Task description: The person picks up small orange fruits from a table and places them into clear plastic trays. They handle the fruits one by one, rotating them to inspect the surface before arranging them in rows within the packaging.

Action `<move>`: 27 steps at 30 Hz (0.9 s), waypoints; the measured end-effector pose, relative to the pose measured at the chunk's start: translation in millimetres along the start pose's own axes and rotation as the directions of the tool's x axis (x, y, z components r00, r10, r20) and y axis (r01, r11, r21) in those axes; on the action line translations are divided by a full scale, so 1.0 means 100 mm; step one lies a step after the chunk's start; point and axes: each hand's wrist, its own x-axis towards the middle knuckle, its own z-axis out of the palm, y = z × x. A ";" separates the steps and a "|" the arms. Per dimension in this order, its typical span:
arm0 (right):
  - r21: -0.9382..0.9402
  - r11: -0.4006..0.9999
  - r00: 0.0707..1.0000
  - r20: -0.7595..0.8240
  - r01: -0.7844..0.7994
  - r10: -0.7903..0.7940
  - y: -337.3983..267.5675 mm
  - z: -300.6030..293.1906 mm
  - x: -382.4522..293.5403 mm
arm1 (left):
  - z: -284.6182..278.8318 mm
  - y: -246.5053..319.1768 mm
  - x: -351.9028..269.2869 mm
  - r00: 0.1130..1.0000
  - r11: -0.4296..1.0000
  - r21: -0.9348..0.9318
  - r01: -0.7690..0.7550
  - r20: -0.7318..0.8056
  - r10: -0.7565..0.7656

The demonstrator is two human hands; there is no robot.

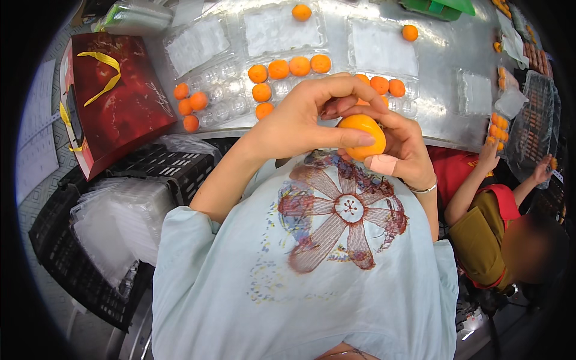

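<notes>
In front of my chest, both hands hold one mandarin orange [360,135]. The thumb of my left hand [310,112] presses across its front, while that hand's fingers curl over its far side. My right hand [405,146] grips the fruit from the right, with a pale plaster around its thumb. Beyond my hands lie open clear plastic clamshell trays with round cells. The left tray [222,92] has several mandarins [198,101] along its left side. Mandarins fill the middle tray's far row [299,66] and left column. The right tray [409,108] also holds mandarins and is partly hidden by my hands.
Loose mandarins rest on lids at the far middle [301,12] and far right [410,32] of the metal table [443,90]. A red gift bag [119,99] stands left, above stacked plastic trays [126,220] in a black crate [63,252]. A co-worker [481,216] handles fruit at right.
</notes>
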 end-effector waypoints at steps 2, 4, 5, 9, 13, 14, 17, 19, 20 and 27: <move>-0.001 0.998 0.998 0.027 -0.062 0.062 -0.03 -0.01 -0.01 | -0.01 0.02 -0.01 0.997 0.991 -0.114 0.072 0.046 -0.067; 0.019 0.994 0.992 0.073 -0.107 0.105 -0.03 -0.03 -0.02 | -0.02 0.03 -0.02 0.994 0.979 -0.182 0.089 0.078 -0.076; 0.028 0.991 0.987 0.096 -0.130 0.126 -0.03 -0.03 -0.02 | -0.02 0.03 -0.02 0.993 0.975 -0.201 0.092 0.092 -0.075; 0.078 0.991 0.992 0.084 -0.104 0.097 -0.01 0.00 -0.02 | -0.01 -0.02 -0.04 0.993 0.939 -0.338 0.070 0.116 -0.032; 0.177 0.978 0.987 0.130 -0.112 0.090 0.02 -0.02 -0.06 | 0.01 0.00 -0.03 0.994 0.888 -0.456 0.059 0.109 -0.010; 0.184 0.977 0.988 0.127 -0.105 0.082 0.03 -0.02 -0.06 | 0.01 0.01 -0.02 0.993 0.905 -0.422 0.058 0.115 -0.010; 0.151 0.983 0.991 0.098 -0.106 0.092 -0.02 0.01 -0.06 | 0.04 0.06 -0.01 0.992 0.955 -0.291 0.065 0.123 -0.030; 0.130 0.985 0.989 0.109 -0.109 0.095 -0.03 -0.01 -0.07 | 0.07 0.13 -0.02 0.992 0.981 -0.174 0.082 0.111 -0.063; 0.120 0.987 0.989 0.115 -0.111 0.097 -0.03 -0.02 -0.07 | 0.08 0.14 -0.01 0.992 0.983 -0.161 0.088 0.109 -0.071; 0.163 0.980 0.990 0.104 -0.112 0.096 -0.01 -0.04 -0.11 | 0.09 0.06 0.01 0.995 0.954 -0.284 0.096 0.058 -0.083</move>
